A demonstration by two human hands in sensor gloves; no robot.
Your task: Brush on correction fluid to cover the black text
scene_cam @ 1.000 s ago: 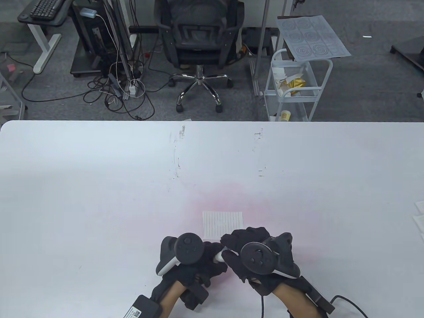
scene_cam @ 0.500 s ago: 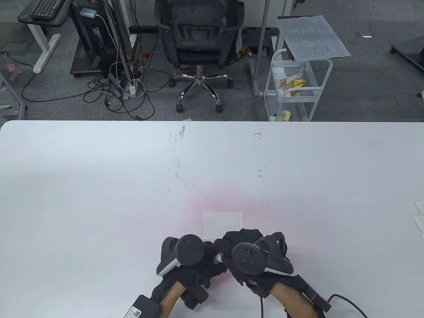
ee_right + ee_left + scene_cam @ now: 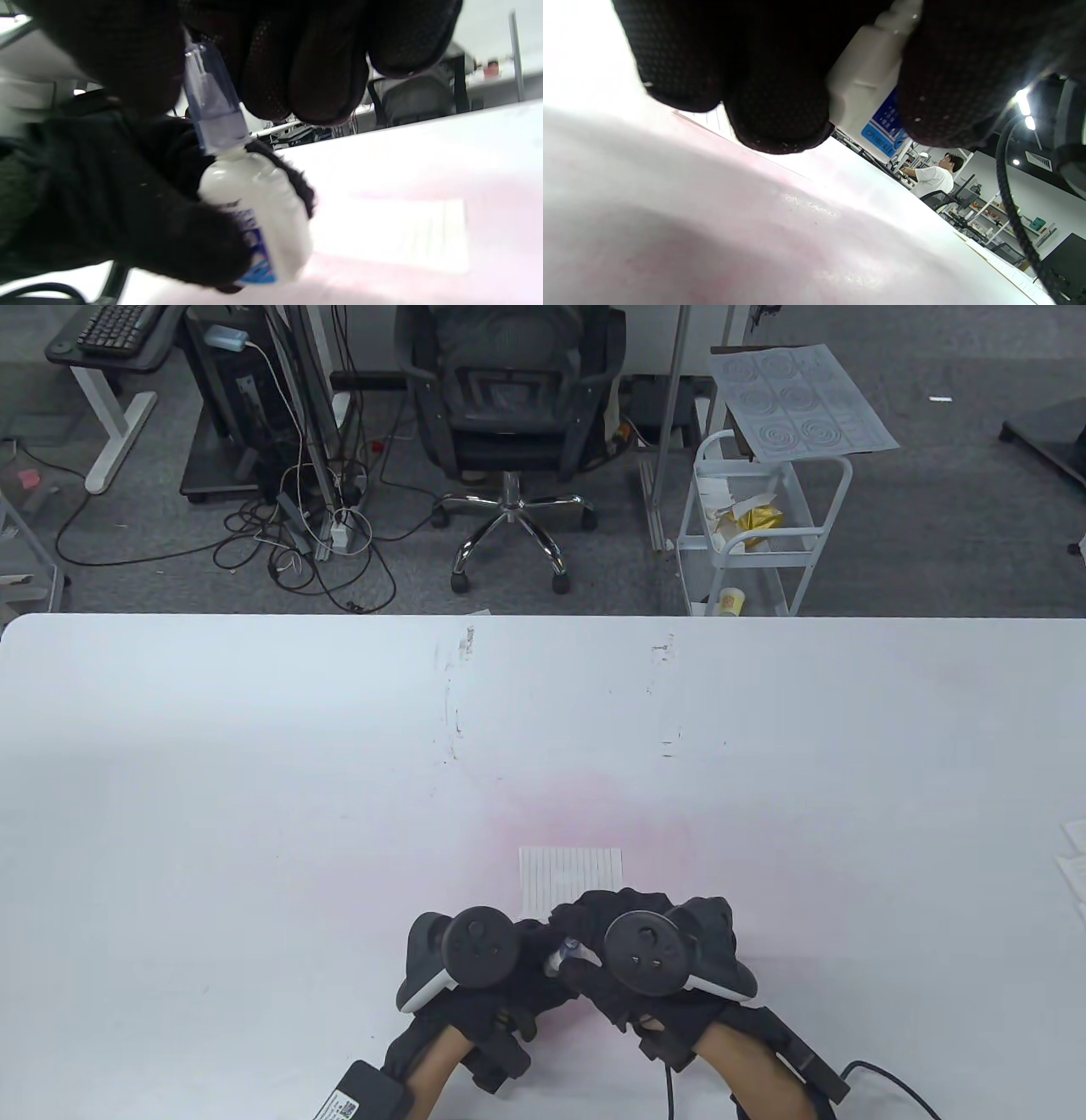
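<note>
Close to the near edge of the bench [image 3: 254,780], our left hand [image 3: 475,963] wraps the small white correction fluid bottle [image 3: 254,212], fingers [image 3: 776,106] clamped around its body with the blue label showing between them. Our right hand [image 3: 653,963] sits just beside it, touching, its fingers [image 3: 322,63] pinched together on the translucent blue cap [image 3: 212,106], which meets the bottle's neck. Whether the cap is screwed down or already loose we cannot tell.

We judge the bottle light and fairly stiff plastic, smooth enough to slip in a glove, so the body grip is the right place to hold it, kept upright once open to avoid spilling. The cap is slim and probably carries the brush, so a fingertip pinch high on it should give the control needed for fine strokes, and it should twist off with little effort.

Just beyond our hands lies the lined paper slip [image 3: 570,881], flat on a pinkish patch of the bench, thin and likely to slide under a brush unless steadied. Any black text on it is too small to make out.
</note>
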